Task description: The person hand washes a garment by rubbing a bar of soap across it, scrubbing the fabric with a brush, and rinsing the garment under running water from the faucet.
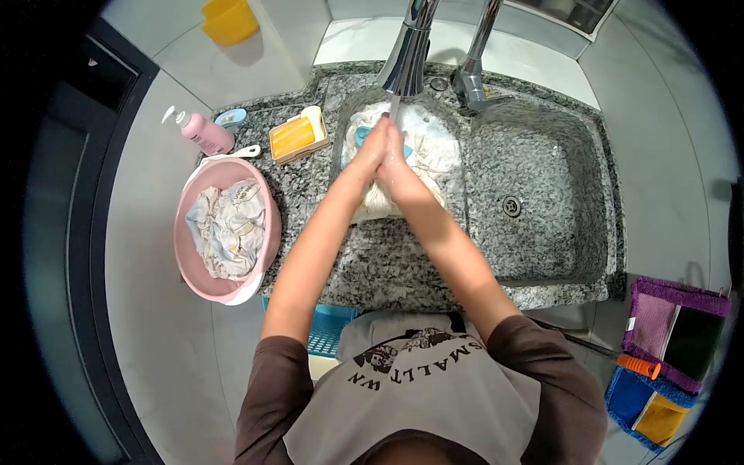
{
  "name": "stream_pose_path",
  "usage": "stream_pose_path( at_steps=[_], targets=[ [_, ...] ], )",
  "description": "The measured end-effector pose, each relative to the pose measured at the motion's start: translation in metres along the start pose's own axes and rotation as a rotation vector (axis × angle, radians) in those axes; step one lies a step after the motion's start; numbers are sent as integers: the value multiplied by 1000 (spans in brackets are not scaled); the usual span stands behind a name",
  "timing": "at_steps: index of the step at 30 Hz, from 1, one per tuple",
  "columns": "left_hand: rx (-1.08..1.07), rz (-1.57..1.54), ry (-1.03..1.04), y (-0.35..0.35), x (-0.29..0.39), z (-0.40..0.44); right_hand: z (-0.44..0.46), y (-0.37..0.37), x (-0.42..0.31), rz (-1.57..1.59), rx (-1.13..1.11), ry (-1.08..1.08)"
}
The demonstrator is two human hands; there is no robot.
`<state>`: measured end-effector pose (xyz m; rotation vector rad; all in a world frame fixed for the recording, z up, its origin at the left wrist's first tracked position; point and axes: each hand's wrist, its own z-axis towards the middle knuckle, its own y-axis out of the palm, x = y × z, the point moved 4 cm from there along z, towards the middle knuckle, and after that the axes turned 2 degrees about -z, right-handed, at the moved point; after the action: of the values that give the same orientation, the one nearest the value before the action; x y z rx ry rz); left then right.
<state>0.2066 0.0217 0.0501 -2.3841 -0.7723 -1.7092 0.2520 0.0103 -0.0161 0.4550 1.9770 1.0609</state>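
Note:
My left hand [373, 144] and my right hand [394, 146] are pressed together, wet, under the water stream [394, 108] from the faucet [407, 58]. Their fingers look stretched out toward the tap; what lies between the palms is hidden. Below them, the left sink basin holds wet whitish cloth [435, 151] with suds. Something blue [361, 135] shows beside my left hand, partly covered, its kind unclear.
A pink basin [273, 225] with crumpled light clothes [229, 225] stands left. Nearby are a pink pump bottle [208, 134], a blue-and-white brush [231, 118] and a yellow soap bar [293, 138] in its box. The right sink basin [535, 232] adjoins; mop pads [674, 329] hang at right.

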Motion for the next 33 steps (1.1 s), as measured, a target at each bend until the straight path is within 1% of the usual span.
stream_pose_path(
  at_steps=[1,2,4,5,6,8,9,10,12,13,14,16,17,18,20,21,22,25,27,28,30,31,33],
  targets=[
    [-23,-5,-74,-3,5,3,-1,-4,5,-12,3,4],
    [-21,-8,-77,-1,3,-1,3,-6,6,-16,-13,11],
    [45,204,60,4,3,-10,16,-7,-4,-24,-42,30],
    [-9,266,233,7,0,-6,20,-7,-10,-33,-43,26],
    [-10,270,234,5,-2,-5,19,-8,-5,-54,-11,7],
    [29,196,86,4,3,-13,-8,13,-9,-123,85,-47],
    [45,174,44,6,11,-19,-16,17,-11,-174,150,-78],
    [49,170,40,1,5,-15,-14,16,-11,-178,151,-73],
    [-66,296,87,-5,-5,-3,8,11,-15,-140,159,-162],
    [-149,285,173,1,-5,-5,7,11,-17,-127,163,-184],
    [-149,288,174,0,-6,-5,7,11,-20,-114,166,-205],
    [-145,386,273,2,-2,-12,5,12,-24,-193,187,-137],
    [-132,347,199,2,4,-22,1,12,-25,-235,197,-103],
    [-130,346,200,-3,2,-17,-3,14,-23,-236,195,-102],
    [-45,288,133,-20,-13,3,-14,22,-11,-281,97,-70],
    [-2,260,203,-25,-20,10,-24,24,-12,-267,104,-61],
    [-1,260,203,-26,-21,11,-37,29,-14,-252,112,-51],
    [-58,318,237,-25,-16,11,-29,13,-5,-128,-17,-28],
    [-72,274,141,-23,-11,6,-23,4,0,-46,-101,-13],
    [-72,273,142,-20,-7,3,-27,7,-2,-47,-101,-14],
    [-77,330,131,-13,-4,0,-39,14,-8,-28,10,-29],
    [-78,331,131,-9,-6,0,-35,15,-11,-28,11,-30],
    [-91,295,171,-1,-8,1,-16,11,-19,20,135,-115]
  ],
)
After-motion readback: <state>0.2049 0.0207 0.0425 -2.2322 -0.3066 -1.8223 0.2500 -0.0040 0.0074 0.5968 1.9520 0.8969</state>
